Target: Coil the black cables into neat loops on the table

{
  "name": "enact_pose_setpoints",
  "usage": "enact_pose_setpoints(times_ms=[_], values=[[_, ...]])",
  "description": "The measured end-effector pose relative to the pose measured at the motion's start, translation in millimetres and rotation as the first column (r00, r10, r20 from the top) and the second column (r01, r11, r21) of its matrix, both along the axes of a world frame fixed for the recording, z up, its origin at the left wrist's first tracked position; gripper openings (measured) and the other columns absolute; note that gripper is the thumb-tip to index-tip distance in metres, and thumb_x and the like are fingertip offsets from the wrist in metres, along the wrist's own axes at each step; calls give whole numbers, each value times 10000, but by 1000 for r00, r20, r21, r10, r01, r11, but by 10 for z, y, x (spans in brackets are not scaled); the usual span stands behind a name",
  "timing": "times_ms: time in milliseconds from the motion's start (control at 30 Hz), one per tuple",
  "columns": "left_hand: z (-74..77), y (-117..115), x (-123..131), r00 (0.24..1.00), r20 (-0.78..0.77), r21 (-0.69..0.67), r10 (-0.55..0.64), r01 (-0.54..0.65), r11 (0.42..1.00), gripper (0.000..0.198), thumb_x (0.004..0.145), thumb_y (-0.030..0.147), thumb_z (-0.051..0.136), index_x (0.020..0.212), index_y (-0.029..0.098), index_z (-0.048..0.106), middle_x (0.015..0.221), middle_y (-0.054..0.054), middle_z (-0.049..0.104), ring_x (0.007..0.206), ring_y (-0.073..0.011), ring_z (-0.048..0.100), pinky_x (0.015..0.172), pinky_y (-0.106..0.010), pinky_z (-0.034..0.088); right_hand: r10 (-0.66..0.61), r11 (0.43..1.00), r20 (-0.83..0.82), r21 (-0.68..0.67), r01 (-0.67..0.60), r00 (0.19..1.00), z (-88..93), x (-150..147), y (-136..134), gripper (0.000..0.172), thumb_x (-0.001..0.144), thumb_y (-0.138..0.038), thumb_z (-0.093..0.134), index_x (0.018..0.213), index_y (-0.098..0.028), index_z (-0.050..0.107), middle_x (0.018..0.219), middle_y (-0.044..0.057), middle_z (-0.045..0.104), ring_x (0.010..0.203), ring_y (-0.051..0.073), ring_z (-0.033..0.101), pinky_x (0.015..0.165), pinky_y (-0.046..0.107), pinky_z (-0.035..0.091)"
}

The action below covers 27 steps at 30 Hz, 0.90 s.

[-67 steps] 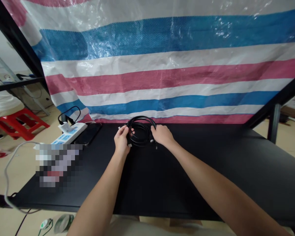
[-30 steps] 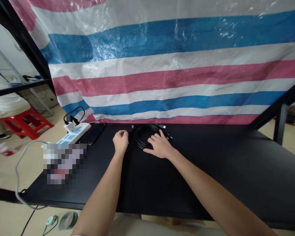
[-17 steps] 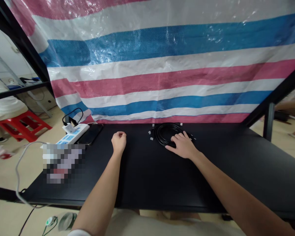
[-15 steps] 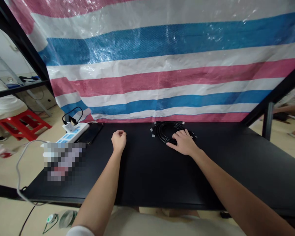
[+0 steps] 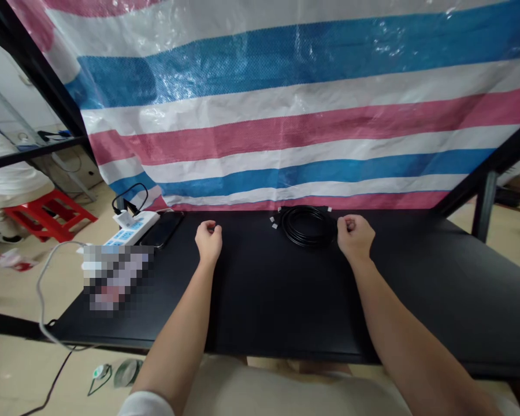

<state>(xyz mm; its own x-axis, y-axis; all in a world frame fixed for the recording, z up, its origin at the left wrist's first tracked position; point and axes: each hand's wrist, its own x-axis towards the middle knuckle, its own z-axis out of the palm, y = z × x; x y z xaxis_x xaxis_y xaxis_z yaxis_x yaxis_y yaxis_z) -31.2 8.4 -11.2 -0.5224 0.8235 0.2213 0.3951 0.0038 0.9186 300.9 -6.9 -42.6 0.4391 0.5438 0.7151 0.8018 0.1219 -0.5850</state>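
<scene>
A coiled bundle of black cables (image 5: 288,230) lies flat near the back of the table, with several small pale connector ends sticking out at its left and top. To the right of the coil rests my right hand (image 5: 356,237), curled into a loose fist near the coil's edge, nothing visible in it. My left hand (image 5: 208,242) sits on the table to the left of the coil, well apart from it. Its fingers are curled in, and I see nothing between them.
A white power strip (image 5: 132,231) with a plug and black cord stands at the back left, beside a dark phone (image 5: 162,229). A blurred patch covers something in front. Striped sheeting (image 5: 277,133) hangs behind the black table (image 5: 281,300). A person sits on a red stool (image 5: 52,214) at left.
My right hand has left the top of the coil, moved right and closed into a fist. The left hand stays in place. The view has shifted slightly.
</scene>
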Motion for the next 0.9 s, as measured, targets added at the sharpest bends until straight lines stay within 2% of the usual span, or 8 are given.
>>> enact_pose_setpoints(times_ms=[100,200,300,433,567,767,900], values=[[-2,23,-24,998,57,-72,2,2,997,28,643,187,540,636,214,543,633,17,573,645,-166,567,717,-306,456,-12,1000,-31,-18,12,999,-13,30,-17,63,677,-286,497,670,-229,523,621,22,544,589,183,500,629,344,449],[-10,29,-10,998,66,-53,8,-5,999,30,642,186,535,642,215,530,602,30,558,638,-159,568,689,-286,441,-18,998,-68,-68,14,998,-6,31,-21,47,636,-265,508,651,-226,529,604,16,544,583,183,509,645,351,460],[2,17,16,999,41,-16,33,-32,999,72,633,175,534,675,221,497,565,57,524,590,-142,546,644,-265,420,-35,991,-150,-136,14,988,31,20,-21,61,615,-255,508,645,-219,547,584,12,552,575,186,519,664,362,469],[42,-17,39,1000,-18,-47,21,-22,999,111,623,163,514,601,231,429,471,84,407,479,-121,446,557,-254,373,-112,971,-259,-233,50,959,85,15,-31,97,622,-254,518,666,-206,589,596,31,599,601,205,565,687,367,477],[47,-36,72,998,-65,-55,-5,2,998,189,623,172,512,538,236,356,449,82,353,469,-114,402,537,-251,351,-139,960,-242,-271,70,960,82,39,-20,128,659,-288,530,670,-207,630,621,55,646,659,234,612,694,367,485],[17,-28,102,995,-99,-61,-31,25,998,151,624,177,517,561,237,394,486,71,413,517,-128,453,586,-261,380,-90,923,-170,-383,18,981,6,52,54,191,673,-388,587,635,-219,668,608,63,670,642,248,630,646,374,488],[38,-39,93,997,-67,-96,-37,30,995,109,623,157,524,608,236,450,519,63,475,552,-142,501,610,-267,395,-89,904,-187,-428,0,978,-11,1,78,153,636,-373,618,621,-227,663,614,72,673,660,270,641,640,392,489]])
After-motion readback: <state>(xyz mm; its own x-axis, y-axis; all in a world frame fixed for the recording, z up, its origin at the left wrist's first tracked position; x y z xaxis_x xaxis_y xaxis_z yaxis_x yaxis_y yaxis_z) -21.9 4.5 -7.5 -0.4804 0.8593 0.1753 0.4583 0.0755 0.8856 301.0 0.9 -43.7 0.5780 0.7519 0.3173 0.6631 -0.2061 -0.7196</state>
